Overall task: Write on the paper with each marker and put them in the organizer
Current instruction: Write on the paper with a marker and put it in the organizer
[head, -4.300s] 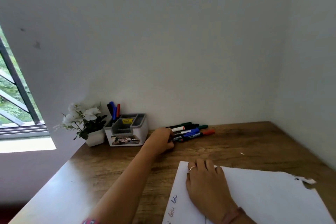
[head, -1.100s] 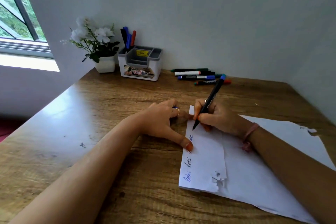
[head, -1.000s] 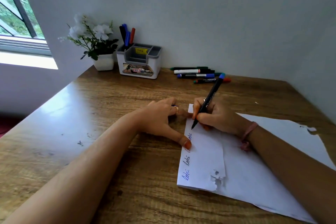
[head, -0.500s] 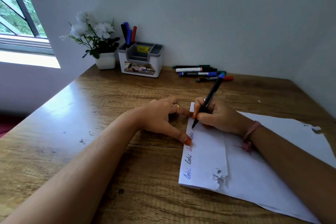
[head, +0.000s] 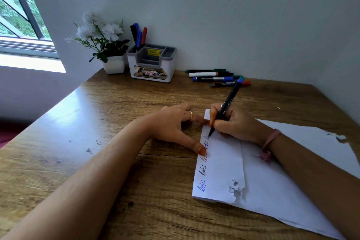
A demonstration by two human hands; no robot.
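Marker (head: 227,105) tip moved, seemingly adding strokes on paper (head: 220,163).

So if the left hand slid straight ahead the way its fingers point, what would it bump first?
The left hand lies flat, fingers pointing right. First it would likely meet the right hand gripping the marker at the paper's top edge; the fingertips look almost touching it already, though depth is unclear.

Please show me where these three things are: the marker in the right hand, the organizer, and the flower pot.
marker (head: 227,105), head view, on the black barrel above the fingers.
organizer (head: 151,73), head view, on its white front wall with the label.
flower pot (head: 114,64), head view, on its white front face.
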